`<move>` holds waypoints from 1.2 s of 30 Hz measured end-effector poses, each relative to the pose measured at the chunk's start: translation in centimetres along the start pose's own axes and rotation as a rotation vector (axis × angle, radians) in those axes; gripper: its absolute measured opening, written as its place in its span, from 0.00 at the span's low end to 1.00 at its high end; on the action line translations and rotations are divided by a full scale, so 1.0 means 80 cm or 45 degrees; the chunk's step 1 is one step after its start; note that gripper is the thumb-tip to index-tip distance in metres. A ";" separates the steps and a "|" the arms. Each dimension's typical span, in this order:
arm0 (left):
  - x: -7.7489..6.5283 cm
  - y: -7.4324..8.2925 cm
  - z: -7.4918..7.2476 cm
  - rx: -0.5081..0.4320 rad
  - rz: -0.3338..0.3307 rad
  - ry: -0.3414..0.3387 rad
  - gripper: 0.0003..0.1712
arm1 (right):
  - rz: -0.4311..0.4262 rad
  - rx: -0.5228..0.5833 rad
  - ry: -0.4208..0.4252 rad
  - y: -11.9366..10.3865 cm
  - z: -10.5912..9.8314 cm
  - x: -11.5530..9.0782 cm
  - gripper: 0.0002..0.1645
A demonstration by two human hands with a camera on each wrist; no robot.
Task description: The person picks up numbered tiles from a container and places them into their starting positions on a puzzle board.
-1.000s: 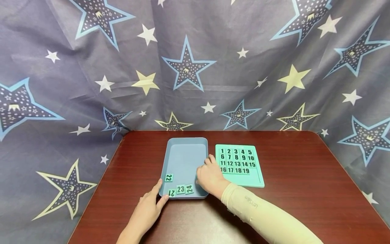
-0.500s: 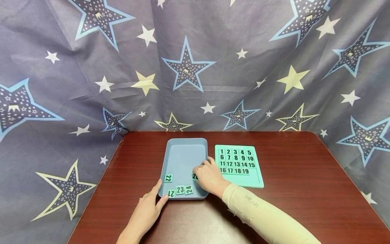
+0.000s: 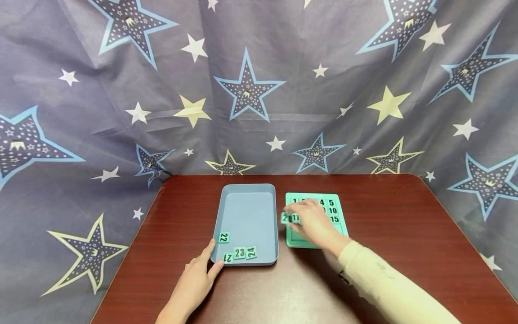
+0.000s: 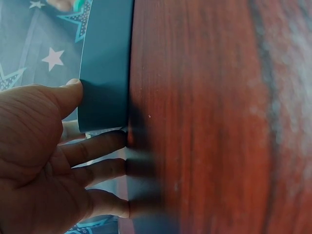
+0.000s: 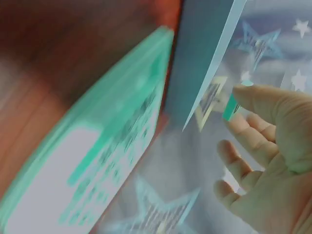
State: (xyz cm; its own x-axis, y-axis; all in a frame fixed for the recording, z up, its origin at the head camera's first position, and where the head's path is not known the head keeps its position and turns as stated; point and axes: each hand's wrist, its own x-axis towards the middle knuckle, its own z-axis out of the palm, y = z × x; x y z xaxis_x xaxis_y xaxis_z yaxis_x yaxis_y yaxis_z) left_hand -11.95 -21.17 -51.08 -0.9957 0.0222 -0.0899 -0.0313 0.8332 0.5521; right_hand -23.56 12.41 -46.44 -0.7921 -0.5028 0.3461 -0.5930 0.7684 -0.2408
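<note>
My right hand pinches a green number tile between thumb and fingertips, over the left edge of the green number board. A 2 shows on the tile; the rest is blurred. In the right wrist view, the tile is seen edge-on. The hand covers part of the board's numbers. My left hand rests at the near left corner of the blue-grey tray, its fingers fairly straight and its thumb touching the wall. Inside the tray lie tiles 22, 21, 23 and 24.
Tray and board stand side by side on a reddish-brown wooden table, a narrow gap between them. A grey curtain with stars hangs behind the table's far edge.
My right hand has lifted a tile from the tray's right side and moved right, over the board. My left hand has stayed at the tray corner.
</note>
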 end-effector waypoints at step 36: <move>0.000 -0.001 0.000 0.037 -0.001 0.007 0.41 | 0.046 -0.176 -0.075 0.138 -0.018 -0.097 0.34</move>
State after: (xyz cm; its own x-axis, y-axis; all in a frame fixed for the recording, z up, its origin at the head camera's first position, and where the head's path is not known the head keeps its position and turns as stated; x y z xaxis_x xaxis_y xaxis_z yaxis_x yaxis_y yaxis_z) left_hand -11.97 -21.23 -51.12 -0.9962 0.0188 -0.0855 -0.0293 0.8489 0.5277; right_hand -23.72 25.37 -50.49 -0.8220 -0.4932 0.2847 -0.5416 0.8316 -0.1233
